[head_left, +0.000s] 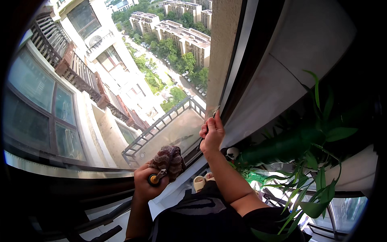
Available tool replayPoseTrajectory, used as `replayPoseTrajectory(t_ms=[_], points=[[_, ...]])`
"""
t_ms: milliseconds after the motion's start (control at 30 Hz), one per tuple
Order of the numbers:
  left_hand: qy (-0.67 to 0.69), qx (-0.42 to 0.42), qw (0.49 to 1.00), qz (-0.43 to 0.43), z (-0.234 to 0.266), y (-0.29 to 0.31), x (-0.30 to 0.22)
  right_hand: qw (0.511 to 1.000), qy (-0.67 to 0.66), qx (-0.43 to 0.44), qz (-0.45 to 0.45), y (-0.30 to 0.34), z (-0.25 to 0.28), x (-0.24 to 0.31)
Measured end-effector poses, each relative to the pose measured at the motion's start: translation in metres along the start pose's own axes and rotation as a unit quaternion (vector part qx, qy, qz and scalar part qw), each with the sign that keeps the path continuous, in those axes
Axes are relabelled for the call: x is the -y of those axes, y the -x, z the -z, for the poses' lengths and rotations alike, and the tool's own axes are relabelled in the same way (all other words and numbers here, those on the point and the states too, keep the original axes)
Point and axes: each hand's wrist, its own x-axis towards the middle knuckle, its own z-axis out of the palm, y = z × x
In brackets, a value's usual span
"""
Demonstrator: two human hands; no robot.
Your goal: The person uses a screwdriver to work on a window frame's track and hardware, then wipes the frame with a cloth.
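My left hand [147, 183] is closed around a brown patterned cloth [169, 161], which bunches out above the fingers. In the same fist is a tool with a round black-and-orange handle end [153, 179] and a small metal piece beside it; the rest of it is hidden. My right hand [212, 135] is raised farther forward, at the upright edge of the window frame [236, 76]. Its fingers pinch a small thin tool with a pale tip [216, 110] and a dark lower part; the tip reaches the frame's edge. Its exact kind is too small to tell.
Beyond the window lie a ledge with a metal railing [161, 123], a neighbouring facade [117, 64], and a street with trees far below. A leafy plant [318, 185] and a dark green cylinder [278, 149] stand close on the right. Cream slippers [198, 183] show beneath me.
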Motion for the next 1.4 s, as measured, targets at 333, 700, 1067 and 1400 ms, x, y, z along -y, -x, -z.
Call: replayPoseTrajectory(t_ms=[333,700,1067,1400], points=[[-0.019,-0.003,1.000,-0.008,0.002,0.001,0.002,0.991,-0.084,-0.062,-0.085,0.008,-0.021,0.017],[-0.009,-0.034,0.999,-0.007,-0.003,-0.002,0.006,0.991,-0.074,-0.081,-0.078,0.000,-0.023,0.004],[-0.005,0.002,1.000,-0.014,0.000,0.000,0.003,0.997,0.057,-0.040,-0.015,-0.005,-0.006,0.012],[-0.015,0.010,1.000,-0.025,0.001,-0.002,0.000,0.990,0.134,-0.013,0.048,-0.011,0.010,0.011]])
